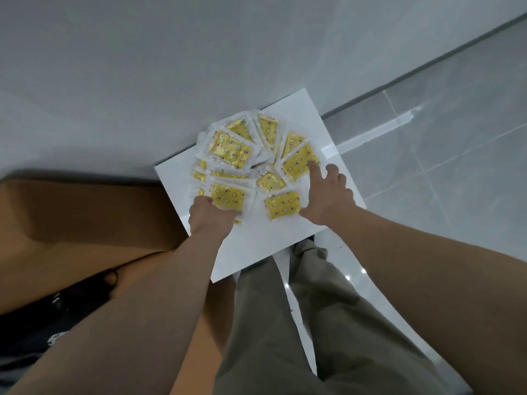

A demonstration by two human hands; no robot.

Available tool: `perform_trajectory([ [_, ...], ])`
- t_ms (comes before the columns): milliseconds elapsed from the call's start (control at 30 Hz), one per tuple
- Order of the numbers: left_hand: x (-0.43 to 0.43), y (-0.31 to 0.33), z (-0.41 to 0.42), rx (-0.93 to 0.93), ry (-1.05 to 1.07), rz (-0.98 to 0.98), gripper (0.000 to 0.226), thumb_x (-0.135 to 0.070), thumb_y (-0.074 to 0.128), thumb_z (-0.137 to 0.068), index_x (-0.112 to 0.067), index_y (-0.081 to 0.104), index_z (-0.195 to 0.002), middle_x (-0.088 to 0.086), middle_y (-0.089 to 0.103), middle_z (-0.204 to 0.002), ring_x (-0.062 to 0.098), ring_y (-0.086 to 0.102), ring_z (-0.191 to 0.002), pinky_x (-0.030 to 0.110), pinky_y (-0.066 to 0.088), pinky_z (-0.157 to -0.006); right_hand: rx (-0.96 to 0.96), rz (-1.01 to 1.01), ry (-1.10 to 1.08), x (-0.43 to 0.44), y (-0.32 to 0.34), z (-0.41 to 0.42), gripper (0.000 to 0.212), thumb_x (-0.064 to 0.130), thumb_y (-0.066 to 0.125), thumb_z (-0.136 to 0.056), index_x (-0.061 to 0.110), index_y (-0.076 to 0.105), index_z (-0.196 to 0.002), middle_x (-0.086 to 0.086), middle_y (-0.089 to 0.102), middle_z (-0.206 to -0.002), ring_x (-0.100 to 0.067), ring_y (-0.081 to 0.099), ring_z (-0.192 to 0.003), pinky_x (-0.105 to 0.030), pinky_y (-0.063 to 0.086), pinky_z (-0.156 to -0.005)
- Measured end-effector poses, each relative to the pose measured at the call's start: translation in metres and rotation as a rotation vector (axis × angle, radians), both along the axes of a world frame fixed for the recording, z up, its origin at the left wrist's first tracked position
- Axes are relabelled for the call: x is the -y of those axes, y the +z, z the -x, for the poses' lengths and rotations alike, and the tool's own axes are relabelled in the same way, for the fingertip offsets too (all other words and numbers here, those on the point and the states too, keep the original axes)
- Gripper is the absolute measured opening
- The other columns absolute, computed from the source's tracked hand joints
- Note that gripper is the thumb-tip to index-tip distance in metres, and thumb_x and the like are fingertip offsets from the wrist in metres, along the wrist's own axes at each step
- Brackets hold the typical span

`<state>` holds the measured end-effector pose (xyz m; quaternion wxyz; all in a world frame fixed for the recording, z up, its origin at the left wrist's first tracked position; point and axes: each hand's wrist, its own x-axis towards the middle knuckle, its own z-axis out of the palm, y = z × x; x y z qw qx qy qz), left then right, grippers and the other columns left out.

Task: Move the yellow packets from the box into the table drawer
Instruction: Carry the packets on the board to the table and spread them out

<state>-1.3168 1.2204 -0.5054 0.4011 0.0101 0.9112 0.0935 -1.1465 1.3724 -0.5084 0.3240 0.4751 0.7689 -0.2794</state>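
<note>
On the white table [252, 245], yellow packets [232, 149] lie fanned out. Left hand [211, 216] curls its fingers onto one at the table's near edge; right hand [328, 195] spreads its fingers, forefinger touching another. Stacking them first would help.

Two bare hands on a scatter of yellow packets [232, 149] spread over a white square top [256, 246] at mid-frame.

The left hand [211, 216] has its fingers curled on the near edge of the near-left packet [228, 196]. The right hand [328, 198] is spread, its forefinger [313, 168] stretched onto the right-hand packet [298, 162]. The packets overlap in a rough ring, each clear-edged with a yellow, dotted middle. A brown cardboard box [71, 223] fills the left of the frame, touching the white top's left edge. Grey-green trousers [285, 323] run down the lower middle. Pale tiled floor [442, 152] lies at right and a grey wall [142, 67] above.
</note>
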Motion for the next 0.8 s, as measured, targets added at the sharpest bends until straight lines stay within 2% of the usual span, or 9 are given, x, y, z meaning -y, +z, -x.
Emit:
perform_trajectory([
  [67, -0.002, -0.019, 0.006, -0.066, -0.036, 0.036, 0.083, -0.037, 0.082, -0.077, -0.013, 0.037, -0.143, 0.012, 0.040, -0.143, 0.032, 0.045, -0.131, 0.041, 0.044, -0.102, 0.002, -0.022, 0.068, -0.002, -0.019, 0.004, 0.130, 0.034, 0.084, -0.077, 0.036, -0.020, -0.155, -0.014, -0.016, -0.163, -0.041, 0.003, -0.151, -0.059, 0.030, -0.112],
  [133, -0.003, -0.034, 0.008, -0.101, -0.063, 0.049, 0.095, -0.042, 0.083, -0.076, -0.013, 0.029, -0.149, 0.011, 0.032, -0.149, 0.032, 0.034, -0.139, 0.044, 0.039, -0.107, -0.022, -0.028, 0.106, -0.004, -0.035, 0.008, 0.142, 0.040, 0.088, -0.072, 0.042, -0.031, -0.150, -0.009, -0.034, -0.161, -0.040, -0.017, -0.152, -0.067, 0.015, -0.116],
  [267, -0.001, -0.056, 0.007, -0.157, -0.127, 0.018, 0.100, -0.045, 0.082, -0.076, -0.013, 0.024, -0.151, 0.011, 0.030, -0.150, 0.032, 0.030, -0.140, 0.048, 0.037, -0.107, -0.084, -0.073, 0.150, -0.008, -0.059, 0.019, 0.150, 0.048, 0.091, -0.065, 0.044, -0.033, -0.148, -0.006, -0.042, -0.157, -0.040, -0.029, -0.148, -0.075, 0.005, -0.113],
  [400, 0.004, -0.071, 0.006, -0.256, -0.173, 0.028, 0.098, -0.052, 0.082, -0.073, -0.015, 0.031, -0.147, 0.009, 0.038, -0.145, 0.031, 0.033, -0.136, 0.053, 0.040, -0.102, -0.120, -0.103, 0.192, -0.016, -0.074, 0.025, 0.148, 0.055, 0.091, -0.060, 0.043, -0.023, -0.153, -0.012, -0.016, -0.166, -0.043, -0.013, -0.152, -0.073, 0.009, -0.114],
  [567, 0.013, -0.078, 0.008, -0.311, -0.128, -0.039, 0.088, -0.056, 0.085, -0.066, -0.014, 0.044, -0.131, 0.007, 0.047, -0.133, 0.029, 0.040, -0.129, 0.051, 0.042, -0.101, -0.153, -0.214, 0.241, -0.027, -0.072, 0.025, 0.133, 0.056, 0.089, -0.062, 0.025, 0.005, -0.160, -0.017, 0.027, -0.151, -0.041, 0.031, -0.138, -0.057, 0.038, -0.106],
  [633, 0.015, -0.078, 0.009, -0.320, -0.091, -0.066, 0.084, -0.056, 0.087, -0.063, -0.013, 0.047, -0.124, 0.007, 0.050, -0.129, 0.028, 0.045, -0.125, 0.048, 0.045, -0.100, -0.175, -0.220, 0.227, -0.030, -0.070, 0.025, 0.119, 0.050, 0.091, -0.065, 0.022, 0.019, -0.156, -0.017, 0.026, -0.150, -0.039, 0.038, -0.131, -0.053, 0.044, -0.100],
  [700, 0.017, -0.078, 0.010, -0.309, -0.050, -0.114, 0.081, -0.053, 0.089, -0.061, -0.012, 0.050, -0.120, 0.006, 0.052, -0.124, 0.028, 0.052, -0.117, 0.046, 0.050, -0.096, -0.186, -0.203, 0.198, -0.033, -0.069, 0.026, 0.109, 0.044, 0.092, -0.066, 0.021, 0.028, -0.151, -0.018, 0.010, -0.159, -0.040, 0.035, -0.134, -0.052, 0.047, -0.099],
  [767, 0.017, -0.076, 0.010, -0.295, -0.011, -0.153, 0.078, -0.050, 0.090, -0.061, -0.012, 0.052, -0.118, 0.005, 0.053, -0.120, 0.026, 0.058, -0.107, 0.044, 0.055, -0.088, -0.182, -0.171, 0.165, -0.037, -0.070, 0.028, 0.109, 0.039, 0.093, -0.064, 0.020, 0.026, -0.149, -0.017, -0.006, -0.165, -0.042, 0.031, -0.139, -0.053, 0.046, -0.100],
  [800, 0.018, -0.075, 0.010, -0.296, -0.010, -0.158, 0.076, -0.050, 0.090, -0.062, -0.012, 0.053, -0.117, 0.004, 0.054, -0.118, 0.024, 0.059, -0.104, 0.042, 0.056, -0.085, -0.197, -0.146, 0.143, -0.038, -0.070, 0.029, 0.114, 0.037, 0.093, -0.064, 0.020, 0.023, -0.151, -0.016, -0.004, -0.166, -0.043, 0.030, -0.139, -0.054, 0.044, -0.102],
])
